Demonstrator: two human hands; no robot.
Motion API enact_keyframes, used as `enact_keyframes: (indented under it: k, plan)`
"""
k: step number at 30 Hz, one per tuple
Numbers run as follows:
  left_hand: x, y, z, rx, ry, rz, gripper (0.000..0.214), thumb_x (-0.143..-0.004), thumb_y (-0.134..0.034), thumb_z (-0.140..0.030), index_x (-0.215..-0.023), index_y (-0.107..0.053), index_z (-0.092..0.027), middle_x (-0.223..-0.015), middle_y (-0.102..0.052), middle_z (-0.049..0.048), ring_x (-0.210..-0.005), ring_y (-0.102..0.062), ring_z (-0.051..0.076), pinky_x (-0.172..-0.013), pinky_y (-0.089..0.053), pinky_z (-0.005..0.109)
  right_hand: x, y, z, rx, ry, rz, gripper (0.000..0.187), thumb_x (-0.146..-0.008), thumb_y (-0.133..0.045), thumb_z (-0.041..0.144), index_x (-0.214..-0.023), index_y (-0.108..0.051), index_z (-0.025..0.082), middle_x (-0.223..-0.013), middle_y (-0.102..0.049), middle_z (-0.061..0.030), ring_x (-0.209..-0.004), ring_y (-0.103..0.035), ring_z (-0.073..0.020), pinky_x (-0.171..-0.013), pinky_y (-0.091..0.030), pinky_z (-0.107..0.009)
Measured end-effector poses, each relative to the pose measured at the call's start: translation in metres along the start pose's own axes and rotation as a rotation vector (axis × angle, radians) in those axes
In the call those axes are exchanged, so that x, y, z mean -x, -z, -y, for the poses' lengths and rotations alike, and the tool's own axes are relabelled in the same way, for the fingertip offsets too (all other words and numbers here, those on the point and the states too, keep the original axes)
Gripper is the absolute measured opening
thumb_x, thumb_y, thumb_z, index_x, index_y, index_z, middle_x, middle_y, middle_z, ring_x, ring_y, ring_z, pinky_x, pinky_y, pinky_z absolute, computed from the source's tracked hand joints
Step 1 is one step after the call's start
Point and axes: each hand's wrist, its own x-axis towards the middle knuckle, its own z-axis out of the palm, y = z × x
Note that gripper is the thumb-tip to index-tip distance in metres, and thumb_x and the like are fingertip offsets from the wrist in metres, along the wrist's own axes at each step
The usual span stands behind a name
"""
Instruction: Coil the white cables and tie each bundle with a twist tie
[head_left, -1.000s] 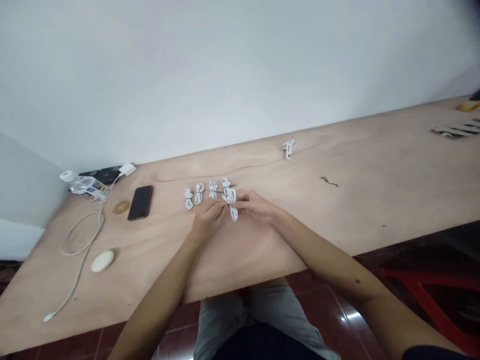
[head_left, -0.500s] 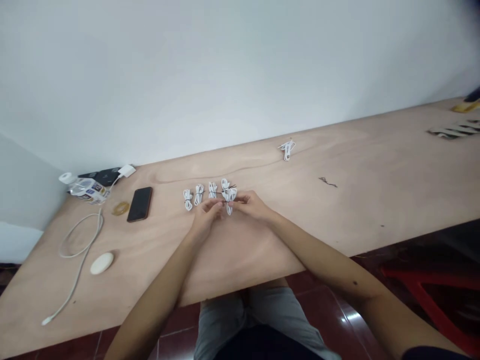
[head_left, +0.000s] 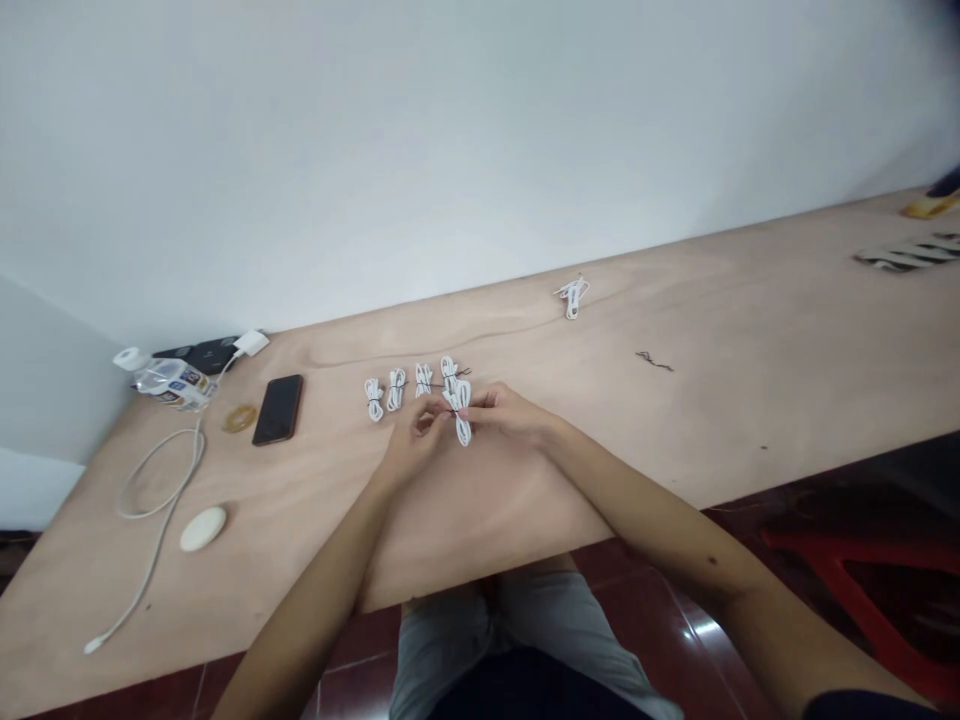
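Observation:
Between my two hands is a coiled white cable (head_left: 464, 428) with a dark twist tie around its middle. My left hand (head_left: 417, 436) pinches at the tie from the left side. From the right, my right hand (head_left: 507, 412) is closed on the coil with thumb and fingertips. Just behind them, several tied white cable bundles stand in a row, among them a leftmost bundle (head_left: 373, 399), a second bundle (head_left: 397, 388) and one partly behind the held coil (head_left: 449, 370). Exactly how the fingers grip the tie is too small to tell.
Another white cable bundle (head_left: 573, 298) lies near the wall, and loose dark twist ties (head_left: 655, 361) lie to the right. Leftward are a phone (head_left: 277, 410), a tape roll (head_left: 240, 418), a plastic bottle (head_left: 169, 381), a long white cable (head_left: 160, 555) and a round white object (head_left: 203, 528).
The held cable coil has turned slightly and sits a little lower, showing more of its loops. Both hands remain pinched around it in nearly the same place.

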Motion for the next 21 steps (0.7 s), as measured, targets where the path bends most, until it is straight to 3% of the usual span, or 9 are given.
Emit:
enact_keyframes:
  k: [3, 6, 11, 14, 17, 19, 21]
  plan:
    - [0.002, 0.002, -0.001, -0.213, -0.180, 0.014, 0.014, -0.105, -0.060, -0.031, -0.104, -0.071, -0.024, -0.097, -0.069, 0.0071, -0.093, -0.066, 0.022, -0.085, -0.055, 0.036, 0.004, 0.002, 0.000, -0.196, -0.156, 0.082, 0.034, -0.088, -0.086, 0.047, -0.100, -0.082, 0.015, -0.094, -0.080, -0.0083, -0.081, -0.074, -0.0197, -0.075, -0.062, -0.032]
    - [0.002, 0.004, 0.003, -0.310, -0.318, 0.022, 0.017, -0.107, -0.057, -0.027, -0.111, -0.074, -0.026, -0.102, -0.072, 0.0097, -0.097, -0.067, 0.024, -0.089, -0.054, 0.040, 0.004, 0.004, -0.003, -0.320, -0.263, 0.102, 0.029, -0.088, -0.087, 0.041, -0.097, -0.081, 0.015, -0.091, -0.079, -0.0086, -0.076, -0.071, -0.0166, -0.064, -0.060, -0.026]
    - [0.001, 0.002, 0.008, -0.373, -0.387, 0.005, 0.019, -0.106, -0.058, -0.029, -0.112, -0.076, -0.028, -0.111, -0.074, 0.0122, -0.104, -0.070, 0.026, -0.095, -0.054, 0.042, 0.002, 0.002, -0.008, -0.334, -0.274, 0.050, 0.029, -0.090, -0.084, 0.041, -0.105, -0.082, 0.015, -0.091, -0.077, -0.0073, -0.069, -0.065, -0.0136, -0.057, -0.053, -0.023]
    - [0.002, 0.001, 0.011, -0.431, -0.316, -0.034, 0.022, -0.107, -0.057, -0.031, -0.117, -0.075, -0.025, -0.105, -0.074, 0.0110, -0.091, -0.069, 0.023, -0.089, -0.055, 0.038, 0.003, 0.005, -0.008, -0.087, -0.137, -0.068, 0.038, -0.094, -0.077, 0.053, -0.101, -0.081, 0.016, -0.080, -0.073, -0.0043, -0.066, -0.062, -0.0160, -0.057, -0.050, -0.027]
    - [0.006, 0.003, 0.016, -0.466, -0.202, -0.027, 0.027, -0.106, -0.056, -0.033, -0.126, -0.073, -0.024, -0.085, -0.071, 0.0042, -0.069, -0.062, 0.018, -0.072, -0.051, 0.031, 0.004, 0.019, -0.004, 0.390, 0.074, -0.411, 0.046, -0.100, -0.063, 0.060, -0.091, -0.078, 0.017, -0.072, -0.067, -0.0024, -0.066, -0.059, -0.0193, -0.063, -0.048, -0.031]
    - [0.008, 0.006, 0.019, -0.471, -0.171, -0.004, 0.027, -0.105, -0.058, -0.035, -0.124, -0.073, -0.025, -0.075, -0.067, 0.0008, -0.064, -0.060, 0.017, -0.067, -0.047, 0.030, 0.002, 0.032, -0.001, 0.734, 0.164, -0.635, 0.040, -0.101, -0.062, 0.054, -0.103, -0.079, 0.018, -0.083, -0.072, -0.0049, -0.077, -0.063, -0.0237, -0.074, -0.050, -0.034]
    - [0.009, 0.010, 0.021, -0.485, -0.182, 0.004, 0.023, -0.102, -0.062, -0.036, -0.117, -0.076, -0.026, -0.070, -0.065, -0.0004, -0.063, -0.059, 0.017, -0.067, -0.044, 0.029, -0.004, 0.042, 0.001, 1.031, 0.168, -0.724, 0.035, -0.101, -0.061, 0.045, -0.116, -0.078, 0.017, -0.096, -0.075, -0.0107, -0.091, -0.065, -0.0290, -0.086, -0.050, -0.038]
